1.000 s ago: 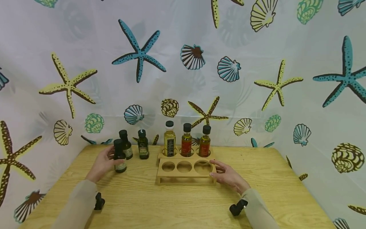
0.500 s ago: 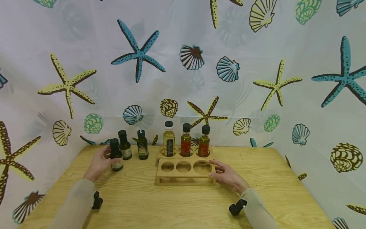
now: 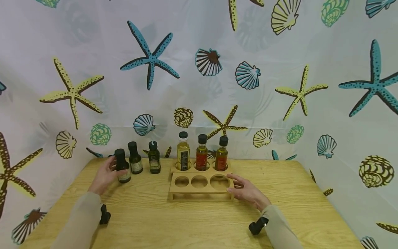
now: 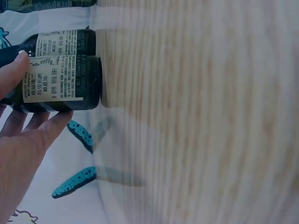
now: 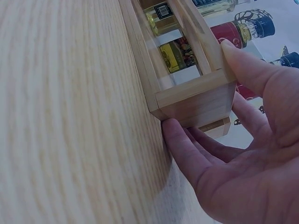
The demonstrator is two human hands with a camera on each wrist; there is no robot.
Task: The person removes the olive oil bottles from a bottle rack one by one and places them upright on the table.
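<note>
My left hand [image 3: 104, 177] holds a dark oil bottle [image 3: 121, 163] with a black cap at the table's left. Its cream label [image 4: 51, 81] shows in the left wrist view, the base at or very near the tabletop. Close beside it stands a similar dark bottle [image 3: 135, 162], and right of that another dark bottle [image 3: 154, 162]. My right hand [image 3: 248, 192] grips the right end of a two-tier wooden rack [image 3: 200, 195], thumb and fingers against its end in the right wrist view. The rack's lower front tier has three bare round holes.
In the rack's back tier stand a pale yellow oil bottle [image 3: 183, 155] and two red-labelled bottles, one in the middle [image 3: 201, 159] and one at right [image 3: 221, 159]. A patterned curtain [image 3: 199, 93] rises behind and beside the wooden table [image 3: 174, 224].
My left hand has moved the dark oil bottle left and slightly back, out from in front of the similar bottle to its left side. The right hand stays on the rack.
</note>
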